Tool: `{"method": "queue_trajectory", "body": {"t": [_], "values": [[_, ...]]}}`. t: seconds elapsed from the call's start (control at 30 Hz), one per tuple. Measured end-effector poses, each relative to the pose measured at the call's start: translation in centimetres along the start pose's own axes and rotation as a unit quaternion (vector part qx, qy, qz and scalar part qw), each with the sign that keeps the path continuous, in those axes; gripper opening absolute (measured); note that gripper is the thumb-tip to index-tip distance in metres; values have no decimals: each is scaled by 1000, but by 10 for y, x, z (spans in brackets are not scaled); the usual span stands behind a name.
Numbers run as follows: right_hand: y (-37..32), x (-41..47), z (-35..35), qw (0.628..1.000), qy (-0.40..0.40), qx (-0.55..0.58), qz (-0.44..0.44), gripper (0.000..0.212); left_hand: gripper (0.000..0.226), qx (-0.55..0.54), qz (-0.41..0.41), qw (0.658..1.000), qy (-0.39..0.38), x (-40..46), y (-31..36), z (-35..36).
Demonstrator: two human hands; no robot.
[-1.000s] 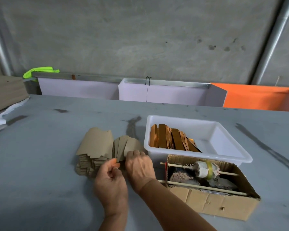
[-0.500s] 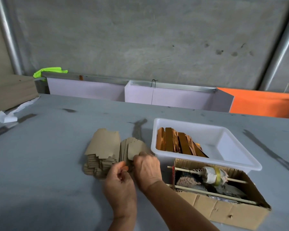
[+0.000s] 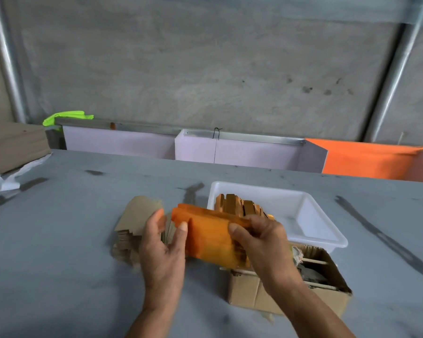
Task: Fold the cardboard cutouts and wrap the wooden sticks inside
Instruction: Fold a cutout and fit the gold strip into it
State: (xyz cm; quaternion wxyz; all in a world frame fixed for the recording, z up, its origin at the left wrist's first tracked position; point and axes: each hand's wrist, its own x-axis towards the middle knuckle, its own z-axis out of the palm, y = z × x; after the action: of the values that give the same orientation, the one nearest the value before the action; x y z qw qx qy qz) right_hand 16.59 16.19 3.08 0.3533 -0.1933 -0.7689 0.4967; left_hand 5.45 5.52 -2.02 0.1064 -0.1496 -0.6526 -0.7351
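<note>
Above a grey table (image 3: 59, 264), the right hand (image 3: 261, 242) pinches an orange cardboard cutout (image 3: 209, 234) by its right end. The left hand (image 3: 163, 245), fingers nearly straight, touches its left edge. Wooden sticks (image 3: 237, 207) lie in a white tray (image 3: 310, 215) behind.

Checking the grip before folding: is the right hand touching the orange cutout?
Touching. The head view shows the right hand with its thumb pressed on the face of the orange cutout and fingers curled over its top edge.
</note>
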Motion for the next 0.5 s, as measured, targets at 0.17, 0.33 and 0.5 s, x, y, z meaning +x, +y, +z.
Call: {"method": "queue_trajectory", "body": {"t": [0.17,0.33,0.5], "values": [[11,-40,-42,982,-32,98,156,6,18,-104,-138,974,-147,-26,18,-1],[23,-63,-71,979,-5,106,172,11,12,-85,-139,960,-228,-51,26,2],[33,-82,-92,997,7,70,45,22,28,2,32,957,-289,-66,29,-6]]}}
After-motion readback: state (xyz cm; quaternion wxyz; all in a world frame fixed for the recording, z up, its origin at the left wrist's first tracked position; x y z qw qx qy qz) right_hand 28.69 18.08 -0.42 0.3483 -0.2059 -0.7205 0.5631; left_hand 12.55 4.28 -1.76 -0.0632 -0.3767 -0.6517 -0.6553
